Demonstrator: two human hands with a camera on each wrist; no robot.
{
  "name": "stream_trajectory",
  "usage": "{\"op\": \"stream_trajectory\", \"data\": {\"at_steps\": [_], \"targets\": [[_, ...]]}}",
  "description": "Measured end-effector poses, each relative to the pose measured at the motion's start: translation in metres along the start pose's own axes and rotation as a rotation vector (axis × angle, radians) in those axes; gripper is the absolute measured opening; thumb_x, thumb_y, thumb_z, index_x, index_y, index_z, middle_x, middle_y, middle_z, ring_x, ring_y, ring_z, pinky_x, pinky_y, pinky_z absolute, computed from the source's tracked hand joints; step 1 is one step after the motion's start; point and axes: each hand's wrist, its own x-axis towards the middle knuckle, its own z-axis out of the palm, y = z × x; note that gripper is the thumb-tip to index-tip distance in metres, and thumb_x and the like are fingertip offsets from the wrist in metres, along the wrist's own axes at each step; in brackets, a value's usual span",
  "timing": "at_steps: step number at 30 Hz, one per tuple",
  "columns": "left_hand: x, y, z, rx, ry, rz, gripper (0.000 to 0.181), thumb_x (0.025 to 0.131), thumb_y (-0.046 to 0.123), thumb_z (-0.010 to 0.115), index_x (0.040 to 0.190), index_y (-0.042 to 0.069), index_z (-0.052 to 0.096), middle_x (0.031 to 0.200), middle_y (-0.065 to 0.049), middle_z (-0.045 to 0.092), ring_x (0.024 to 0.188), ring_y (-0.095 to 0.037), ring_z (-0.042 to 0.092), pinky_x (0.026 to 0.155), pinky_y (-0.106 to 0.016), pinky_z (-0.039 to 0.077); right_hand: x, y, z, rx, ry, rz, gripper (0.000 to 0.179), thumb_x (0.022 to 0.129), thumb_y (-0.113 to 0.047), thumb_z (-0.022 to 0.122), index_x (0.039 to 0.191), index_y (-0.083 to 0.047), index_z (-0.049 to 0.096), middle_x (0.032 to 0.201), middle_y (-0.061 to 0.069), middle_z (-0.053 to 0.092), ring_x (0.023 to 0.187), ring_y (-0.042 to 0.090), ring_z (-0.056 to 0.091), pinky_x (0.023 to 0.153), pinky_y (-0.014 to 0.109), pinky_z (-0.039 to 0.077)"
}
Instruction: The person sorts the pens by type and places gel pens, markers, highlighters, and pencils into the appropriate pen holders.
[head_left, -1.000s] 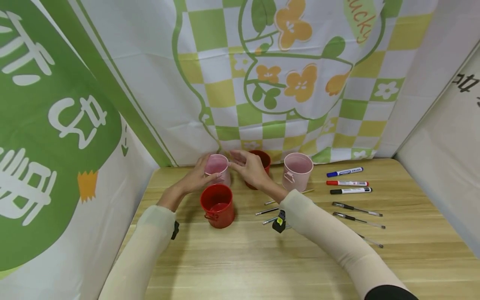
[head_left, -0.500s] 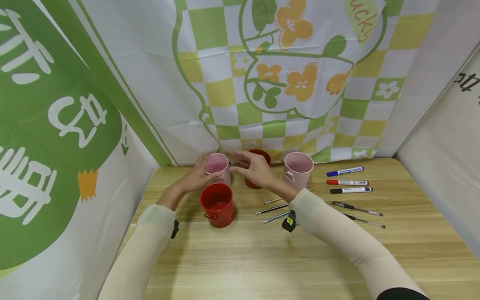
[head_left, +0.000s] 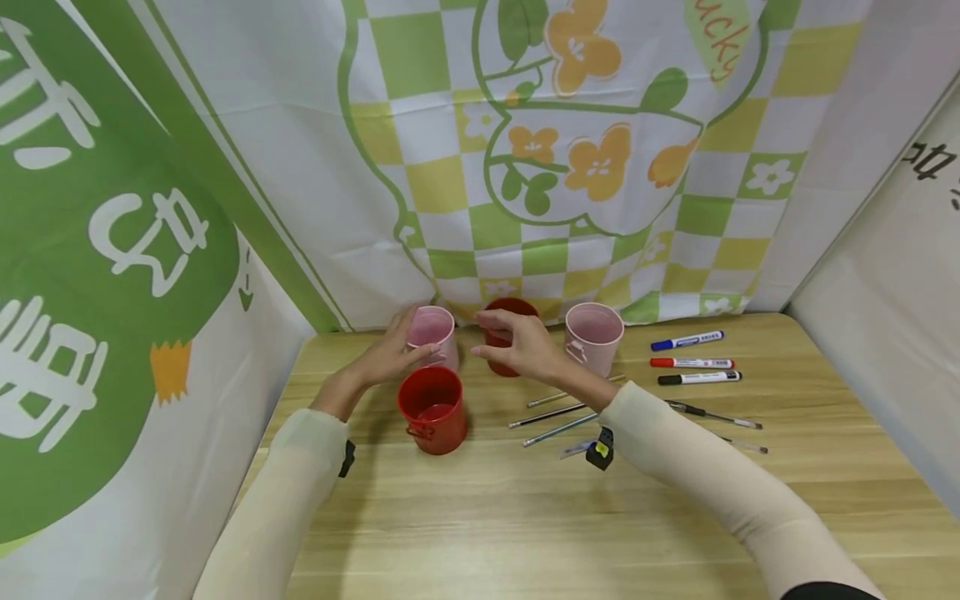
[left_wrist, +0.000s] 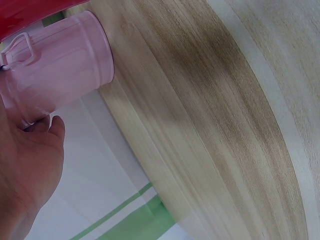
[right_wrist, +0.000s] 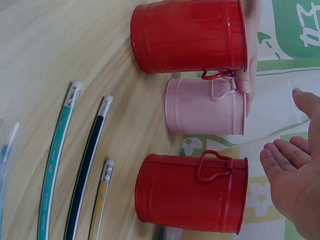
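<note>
- Left pink bucket (head_left: 432, 327): upright, far left; rim pinched between thumb and fingers of the left hand (head_left: 384, 354). Tilting could be caused by an uneven pull.
- Near red bucket (head_left: 432, 414): placed just nearer; contact with the pink one cannot be told. It could be knocked if the pink one were dragged near.
- Right hand (head_left: 528, 346): thumb and fingers parted, nothing held. Far red bucket (right_wrist: 187, 192), just beside, could be toppled by a sideways sweep.
- Pencils (head_left: 547, 415): laid near the right forearm; could be rolled by the low-hung wrist camera (head_left: 601, 450).
</note>
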Motion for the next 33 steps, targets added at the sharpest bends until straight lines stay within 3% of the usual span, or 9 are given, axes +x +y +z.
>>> {"op": "stream_trajectory", "data": {"at_steps": [8,15,18,23,27,33], "targets": [[0.000,-0.002,0.000,0.016,0.007,0.013,0.094,0.094,0.053,0.057,0.157,0.009,0.003,0.161,-0.011,0.008,0.146,-0.032,0.015,0.115,-0.057,0.021,-0.014,0.001,-0.007,-0.018,-0.045,0.002,0.054,0.083,-0.019,0.079,0.130,-0.001,0.060,0.129,0.015,0.063,0.118,0.033,0.060,0.098,0.038,0.049],[0.002,-0.003,0.001,0.024,0.018,0.059,0.091,0.094,0.050,0.058,0.157,0.009,0.007,0.159,-0.010,0.013,0.144,-0.030,0.019,0.114,-0.057,0.024,-0.027,-0.003,-0.013,-0.142,-0.073,-0.013,0.056,0.084,-0.025,0.079,0.131,-0.001,0.059,0.127,0.015,0.064,0.118,0.025,0.062,0.098,0.037,0.049],[0.002,-0.003,0.002,0.027,0.022,0.049,0.092,0.094,0.051,0.058,0.157,0.009,0.006,0.160,-0.011,0.012,0.145,-0.031,0.019,0.114,-0.056,0.023,-0.034,-0.005,-0.015,-0.179,-0.082,-0.024,0.055,0.084,-0.026,0.079,0.130,-0.002,0.060,0.124,0.012,0.067,0.115,0.024,0.063,0.097,0.036,0.050],[0.002,-0.004,0.001,0.031,0.024,0.018,0.094,0.093,0.054,0.057,0.157,0.009,0.004,0.161,-0.012,0.008,0.146,-0.032,0.017,0.115,-0.057,0.021,-0.042,-0.006,-0.017,-0.186,-0.114,-0.012,0.052,0.084,-0.026,0.078,0.128,-0.004,0.062,0.123,0.009,0.067,0.114,0.021,0.064,0.095,0.037,0.051],[0.003,-0.004,0.002,0.037,0.028,0.047,0.092,0.094,0.052,0.057,0.157,0.008,0.006,0.160,-0.012,0.012,0.144,-0.031,0.020,0.114,-0.056,0.023,-0.050,-0.002,-0.020,-0.192,-0.133,-0.005,0.052,0.084,-0.028,0.078,0.129,-0.007,0.062,0.124,0.008,0.067,0.114,0.021,0.063,0.094,0.037,0.052],[0.003,-0.004,0.002,0.037,0.023,0.041,0.092,0.094,0.052,0.057,0.157,0.009,0.005,0.160,-0.011,0.011,0.144,-0.031,0.020,0.114,-0.057,0.024,-0.063,0.006,-0.027,-0.240,-0.126,-0.068,0.053,0.084,-0.031,0.079,0.127,-0.006,0.063,0.121,0.008,0.068,0.111,0.020,0.065,0.095,0.038,0.051]]}}
